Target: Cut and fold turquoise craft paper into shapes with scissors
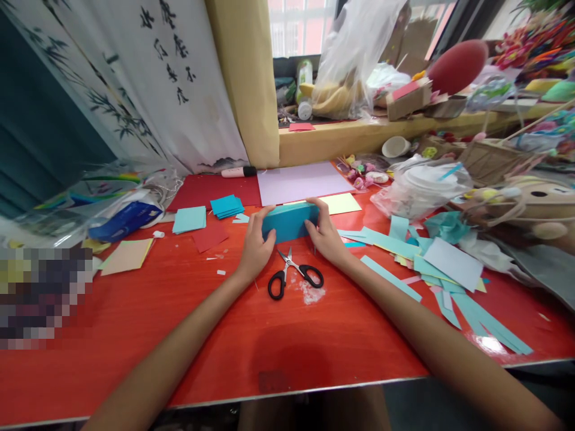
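Note:
A folded piece of blue paper (288, 220) lies on the red table (287, 347) in the middle. My left hand (256, 244) grips its left end with fingers curled over the top edge. At the paper's right end my right hand (325, 234) holds on the same way. Black-handled scissors (291, 274) lie shut on the table just in front of both hands, blades pointing toward the paper.
A stack of blue squares (227, 206), a pale teal square (189, 219) and a red square (209, 237) lie left of the hands. A lilac sheet (300, 182) and a yellow sheet (342, 203) lie behind. Teal strips and scraps (431, 263) cover the right side. Bags and clutter crowd the edges.

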Motion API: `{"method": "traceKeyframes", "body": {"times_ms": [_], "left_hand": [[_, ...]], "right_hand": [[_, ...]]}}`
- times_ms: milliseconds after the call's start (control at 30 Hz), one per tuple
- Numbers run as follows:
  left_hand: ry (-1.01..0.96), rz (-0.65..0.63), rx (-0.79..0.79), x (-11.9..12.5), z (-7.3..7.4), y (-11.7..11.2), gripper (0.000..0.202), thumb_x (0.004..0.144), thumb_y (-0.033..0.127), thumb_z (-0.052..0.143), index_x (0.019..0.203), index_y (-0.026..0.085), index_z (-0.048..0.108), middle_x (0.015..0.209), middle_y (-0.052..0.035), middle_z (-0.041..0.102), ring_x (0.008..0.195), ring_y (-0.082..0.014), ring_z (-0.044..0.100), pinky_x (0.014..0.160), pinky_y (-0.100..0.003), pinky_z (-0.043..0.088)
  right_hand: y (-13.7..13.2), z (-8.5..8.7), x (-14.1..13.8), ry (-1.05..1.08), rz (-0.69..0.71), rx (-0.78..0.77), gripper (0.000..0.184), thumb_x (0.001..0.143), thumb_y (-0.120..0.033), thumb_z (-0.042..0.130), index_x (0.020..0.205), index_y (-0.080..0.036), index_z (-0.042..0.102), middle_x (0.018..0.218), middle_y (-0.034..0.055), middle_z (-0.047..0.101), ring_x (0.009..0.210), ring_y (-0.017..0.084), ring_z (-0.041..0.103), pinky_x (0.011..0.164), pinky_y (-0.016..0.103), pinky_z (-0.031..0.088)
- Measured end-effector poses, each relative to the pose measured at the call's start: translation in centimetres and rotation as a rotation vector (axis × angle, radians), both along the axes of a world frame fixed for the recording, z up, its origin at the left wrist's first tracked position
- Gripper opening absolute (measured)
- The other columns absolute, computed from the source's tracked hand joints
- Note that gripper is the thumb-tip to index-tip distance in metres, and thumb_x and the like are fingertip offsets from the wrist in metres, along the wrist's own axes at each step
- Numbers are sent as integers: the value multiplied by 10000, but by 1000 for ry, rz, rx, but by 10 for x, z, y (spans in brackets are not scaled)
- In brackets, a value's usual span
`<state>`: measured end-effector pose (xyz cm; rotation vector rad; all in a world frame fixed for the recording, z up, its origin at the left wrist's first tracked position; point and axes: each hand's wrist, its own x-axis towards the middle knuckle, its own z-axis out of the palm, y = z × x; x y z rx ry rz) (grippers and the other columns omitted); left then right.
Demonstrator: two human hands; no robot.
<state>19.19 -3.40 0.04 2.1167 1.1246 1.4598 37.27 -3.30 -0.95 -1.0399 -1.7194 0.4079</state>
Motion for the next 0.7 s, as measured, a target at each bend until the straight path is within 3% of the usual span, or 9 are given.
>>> {"method": "traceKeyframes", "body": {"times_ms": [100, 300, 500, 700], "left_hand": [[31, 27, -4, 0, 0, -1, 450, 779, 94, 481, 1186, 284, 451, 1182, -43, 492, 1118, -207, 445, 996, -407, 339], [20, 34, 10, 0, 0, -1, 514, 777, 83, 478, 1240, 292, 402, 1256, -44, 453, 1180, -206, 403, 1027, -403, 303], [8, 106, 13, 0, 0, -1, 386, 768, 115, 504, 1134, 227, 457, 1122, -65, 489, 1088, -198, 449, 973, -381, 352], [-174, 46, -111, -2, -8, 6, 433, 744, 128, 525, 1144, 248, 409, 1157, -48, 470, 1065, -181, 457, 930, -340, 366]], "right_hand": [[-1, 0, -1, 15, -13, 32, 423, 829, -126, 394, 1226, -244, 307, 1195, 84, 409, 1116, 215, 419, 980, 425, 351], [-1, -1, -3, 9, -2, 53, 503, 824, -116, 397, 1268, -286, 233, 1295, 68, 340, 1209, 225, 347, 1025, 442, 302], [1, -4, -4, 12, -58, 27, 439, 809, -130, 419, 1206, -256, 280, 1181, 90, 393, 1101, 232, 422, 952, 445, 370], [5, -7, -2, 103, -33, -57, 499, 810, -155, 411, 1270, -241, 237, 1015, 76, 441, 922, 203, 474, 909, 430, 385]]}}
